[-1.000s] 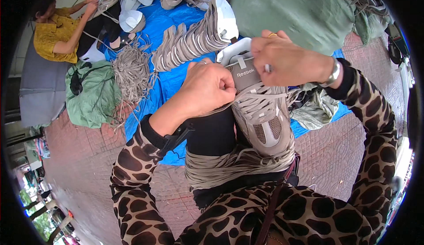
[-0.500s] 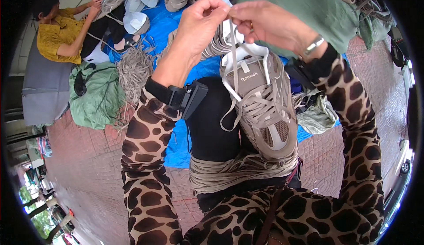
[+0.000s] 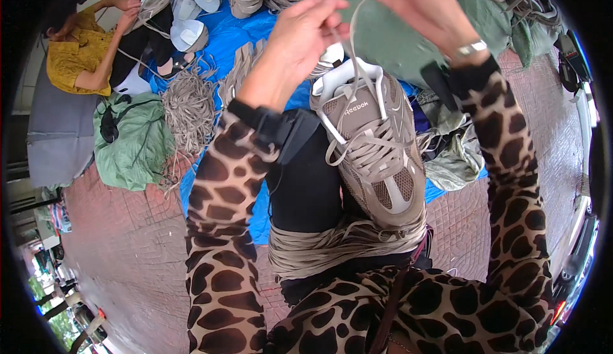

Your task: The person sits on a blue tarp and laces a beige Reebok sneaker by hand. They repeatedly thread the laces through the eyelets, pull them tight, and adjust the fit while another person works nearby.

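Nearest: bundle of loose laces across the lap, black-clad thighs under it. Shoe rests on the thighs just beyond, sole down, toe toward the wearer, opening away; long axis runs near-to-far, heel end leaning a bit left. Lace crisscrosses the front, small loop hanging off its left side. Change in the last half second: fingertips were together over the opening, now the hands are apart and a lace strand bows up between them, top cut by the frame. Judgement: strand is being handled slack, lacing not finished. Left hand has loosely bent fingers at the strand; right hand has fingers spread against it; can't tell if either pinches. Beyond: blue sheet, green sack, lace heap, co-worker holding another shoe.
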Demonstrator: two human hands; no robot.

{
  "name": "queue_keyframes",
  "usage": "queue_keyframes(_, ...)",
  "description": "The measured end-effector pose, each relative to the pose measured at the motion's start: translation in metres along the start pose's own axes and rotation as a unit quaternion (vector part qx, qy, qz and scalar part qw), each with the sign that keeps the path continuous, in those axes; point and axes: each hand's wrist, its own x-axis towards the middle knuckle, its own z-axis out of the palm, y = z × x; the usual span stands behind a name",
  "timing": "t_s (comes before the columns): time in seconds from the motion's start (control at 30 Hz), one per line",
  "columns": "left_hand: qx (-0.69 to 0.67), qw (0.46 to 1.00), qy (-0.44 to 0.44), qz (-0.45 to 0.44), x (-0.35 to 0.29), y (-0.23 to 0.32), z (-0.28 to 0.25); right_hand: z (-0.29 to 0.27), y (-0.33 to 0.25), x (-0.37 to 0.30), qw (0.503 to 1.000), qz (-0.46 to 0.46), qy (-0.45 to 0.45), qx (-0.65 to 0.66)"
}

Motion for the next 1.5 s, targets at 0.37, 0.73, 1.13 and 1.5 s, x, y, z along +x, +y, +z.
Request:
queue_keyframes(0.37,0.121,0.963,0.104,-0.216,-0.155,0.027,-0.023,-0.09,0.006,-0.124,0.961,0.01,-0.103,-0.257)
queue_keyframes(0.73,0.561,0.828,0.004,0.014,-0.093,-0.024,0.04,-0.051,0.04,-0.085,0.853,0.169,-0.385,-0.31)
queue_keyframes(1.13,0.479,0.876,-0.048,-0.031,-0.078,-0.036,0.033,-0.047,0.05,-0.087,0.918,0.273,-0.233,-0.167)
queue_keyframes(1.5,0.669,0.73,-0.066,0.118,-0.092,-0.008,0.006,-0.051,0.063,-0.09,0.941,0.254,-0.218,-0.048)
